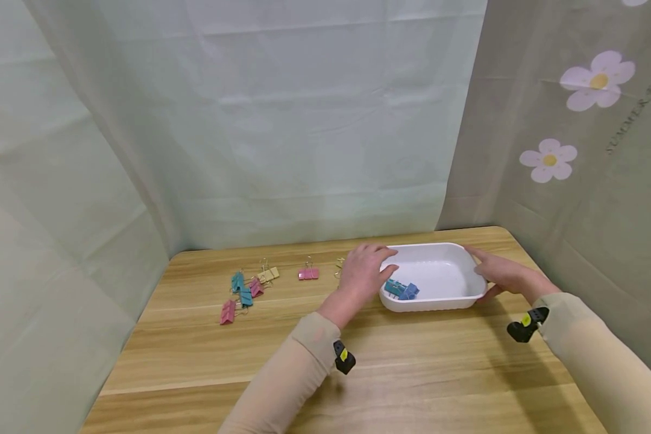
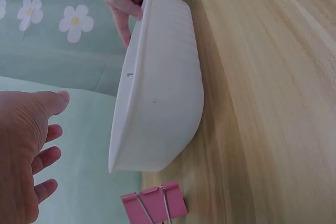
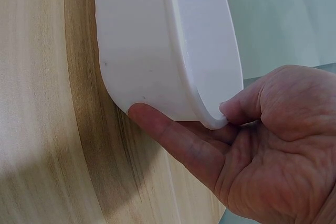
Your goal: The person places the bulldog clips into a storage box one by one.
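Note:
A white plastic tray [image 1: 439, 304] stands on the table with a teal binder clip [image 1: 395, 287] and a blue binder clip [image 1: 409, 292] in its left front corner. At the tray's right end my right hand [image 1: 501, 274] grips it, thumb over the rim and fingers [image 3: 173, 137] against the outer wall. My left hand [image 1: 360, 271] is by the tray's left end, fingers loosely bent and holding nothing. In the left wrist view, a gap shows between that hand and the tray. Behind it a yellow binder clip [image 1: 339, 263] is partly hidden.
On the left of the wooden table [image 1: 195, 355] lie several pink, teal and yellow binder clips, among them a teal one [image 1: 246, 296] and a pink one [image 1: 228, 311]. Another pink clip [image 1: 308, 274] lies nearer the left hand. Curtains [image 1: 304, 120] hang behind the table.

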Demonstrator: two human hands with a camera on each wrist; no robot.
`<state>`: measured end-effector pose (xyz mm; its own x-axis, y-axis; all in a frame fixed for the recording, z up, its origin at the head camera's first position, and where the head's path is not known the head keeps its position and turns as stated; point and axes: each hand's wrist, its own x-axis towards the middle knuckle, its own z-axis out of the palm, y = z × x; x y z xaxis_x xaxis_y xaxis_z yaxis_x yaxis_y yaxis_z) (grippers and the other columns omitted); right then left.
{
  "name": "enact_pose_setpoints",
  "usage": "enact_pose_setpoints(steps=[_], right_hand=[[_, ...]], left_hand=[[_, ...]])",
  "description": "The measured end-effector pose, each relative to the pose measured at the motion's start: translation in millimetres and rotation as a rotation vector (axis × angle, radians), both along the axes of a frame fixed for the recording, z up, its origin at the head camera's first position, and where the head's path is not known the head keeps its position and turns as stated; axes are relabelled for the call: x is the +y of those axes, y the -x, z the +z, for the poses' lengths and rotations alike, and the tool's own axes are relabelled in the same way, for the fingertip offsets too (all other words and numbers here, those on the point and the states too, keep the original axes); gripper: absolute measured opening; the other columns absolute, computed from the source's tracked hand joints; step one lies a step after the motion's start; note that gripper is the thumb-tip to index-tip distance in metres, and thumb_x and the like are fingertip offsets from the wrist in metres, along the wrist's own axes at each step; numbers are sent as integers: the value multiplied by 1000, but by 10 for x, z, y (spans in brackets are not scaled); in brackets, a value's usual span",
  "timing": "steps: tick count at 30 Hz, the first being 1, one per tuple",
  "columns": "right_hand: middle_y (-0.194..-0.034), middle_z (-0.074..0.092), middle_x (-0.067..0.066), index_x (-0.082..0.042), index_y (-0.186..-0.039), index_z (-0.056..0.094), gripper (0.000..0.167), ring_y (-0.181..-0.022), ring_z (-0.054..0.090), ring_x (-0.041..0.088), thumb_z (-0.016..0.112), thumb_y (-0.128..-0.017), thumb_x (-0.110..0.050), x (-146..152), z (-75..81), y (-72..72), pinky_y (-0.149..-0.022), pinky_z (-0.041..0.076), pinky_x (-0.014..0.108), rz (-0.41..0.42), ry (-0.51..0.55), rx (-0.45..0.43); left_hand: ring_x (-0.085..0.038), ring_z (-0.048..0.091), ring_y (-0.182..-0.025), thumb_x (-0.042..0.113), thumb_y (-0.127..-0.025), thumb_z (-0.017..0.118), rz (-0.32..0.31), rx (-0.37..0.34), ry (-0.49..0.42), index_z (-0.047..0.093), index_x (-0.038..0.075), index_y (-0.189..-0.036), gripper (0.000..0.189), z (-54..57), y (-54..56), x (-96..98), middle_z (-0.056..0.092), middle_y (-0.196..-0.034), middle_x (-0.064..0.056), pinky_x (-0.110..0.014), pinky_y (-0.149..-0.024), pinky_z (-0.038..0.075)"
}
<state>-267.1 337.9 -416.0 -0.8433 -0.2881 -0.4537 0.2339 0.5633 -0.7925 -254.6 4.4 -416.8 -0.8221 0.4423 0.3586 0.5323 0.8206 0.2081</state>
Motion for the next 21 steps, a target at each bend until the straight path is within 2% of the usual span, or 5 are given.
enact_pose_setpoints(steps=[9, 15, 21], right_hand=[[-154, 13, 39, -9, -162, -11, 75, -111, 56, 42, 37, -104, -2, 10, -14, 16, -81, 60, 54, 0, 4, -2], [-155, 12, 38, -9, -162, -11, 76, -108, 58, 39, 37, -103, -2, 6, -11, 13, -81, 60, 54, -4, 7, -3], [-153, 14, 39, -9, -162, -11, 76, -109, 58, 40, 37, -104, -2, 7, -18, 16, -81, 60, 54, -3, 2, 0]], left_hand=[[-20, 57, -124, 43, -100, 66, -6, 33, -25, 67, 28, -135, 38, 113, -19, -116, 65, -133, 5, -40, -104, 47], [-20, 55, -127, 45, -101, 63, 1, 19, -5, 65, 28, -138, 41, 164, -22, -171, 63, -136, 5, -40, -107, 45], [-20, 55, -126, 45, -101, 64, 6, 8, -27, 65, 28, -138, 41, 199, -31, -219, 63, -135, 6, -40, -107, 45]])
